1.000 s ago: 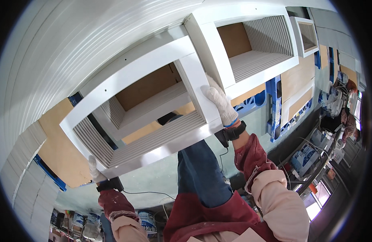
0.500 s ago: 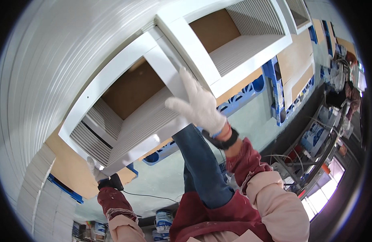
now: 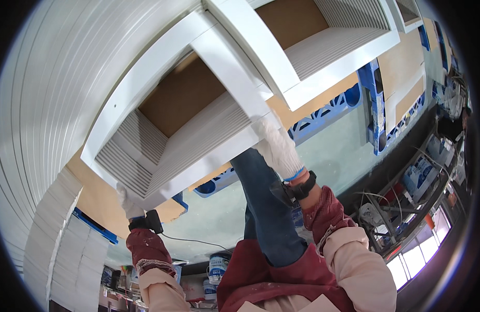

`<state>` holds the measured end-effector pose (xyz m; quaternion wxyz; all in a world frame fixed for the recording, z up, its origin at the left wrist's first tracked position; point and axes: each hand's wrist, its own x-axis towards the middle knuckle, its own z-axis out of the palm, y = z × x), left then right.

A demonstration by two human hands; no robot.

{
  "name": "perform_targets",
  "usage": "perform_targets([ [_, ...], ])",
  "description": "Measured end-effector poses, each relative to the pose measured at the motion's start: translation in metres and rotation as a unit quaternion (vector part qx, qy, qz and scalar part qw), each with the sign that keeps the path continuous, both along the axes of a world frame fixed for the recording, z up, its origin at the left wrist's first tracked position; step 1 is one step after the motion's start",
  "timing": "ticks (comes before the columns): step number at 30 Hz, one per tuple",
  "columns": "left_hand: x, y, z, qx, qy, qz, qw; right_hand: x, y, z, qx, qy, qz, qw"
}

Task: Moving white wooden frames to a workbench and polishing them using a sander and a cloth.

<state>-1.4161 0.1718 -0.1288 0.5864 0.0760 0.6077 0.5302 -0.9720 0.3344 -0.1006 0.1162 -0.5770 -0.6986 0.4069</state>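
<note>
A stack of white rectangular frames (image 3: 211, 151) stands before me, its opening lined with ribbed layers of frame edges and a brown board (image 3: 183, 96) deep inside. My right hand (image 3: 278, 148), in a white knit glove, is closed on the top frame's near right corner, with part of its fingers out of sight. At the near left corner my left hand (image 3: 128, 202), gloved too, grips the same frame from its outer side; most of its fingers are hidden. Both wrists carry black strapped devices.
A second white frame stack (image 3: 292, 86) stands close at the far right. Blue plastic pallets (image 3: 323, 117) and tan boards (image 3: 401, 73) lie under the stacks. Long white strips (image 3: 58, 93) fill the left. A cluttered metal rack (image 3: 406, 208) stands right; a paint bucket (image 3: 217, 266) sits low.
My right hand has come off the frame's side, where its fingers were spread, and closed on the near right corner. My left hand stays at its corner. The view has shifted slightly.
</note>
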Motion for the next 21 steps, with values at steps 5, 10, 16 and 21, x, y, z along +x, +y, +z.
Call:
perform_targets([
  [5, 0.000, 0.009, 0.006, 0.008, 0.005, 0.005, 1.000, -0.021, 0.012, 0.012, -0.275, 0.205, -0.243, 0.907],
  [10, 0.020, 0.032, 0.015, -0.023, 0.047, -0.010, 0.999, -0.004, -0.005, -0.013, 0.022, -0.046, -0.014, 0.999],
  [16, 0.004, 0.042, 0.030, -0.029, -0.031, -0.079, 0.996, -0.039, 0.015, -0.007, -0.316, 0.561, -0.482, 0.595],
  [21, 0.017, 0.034, 0.042, -0.033, 0.001, -0.069, 0.997, -0.042, 0.026, 0.002, -0.391, 0.517, -0.382, 0.658],
])
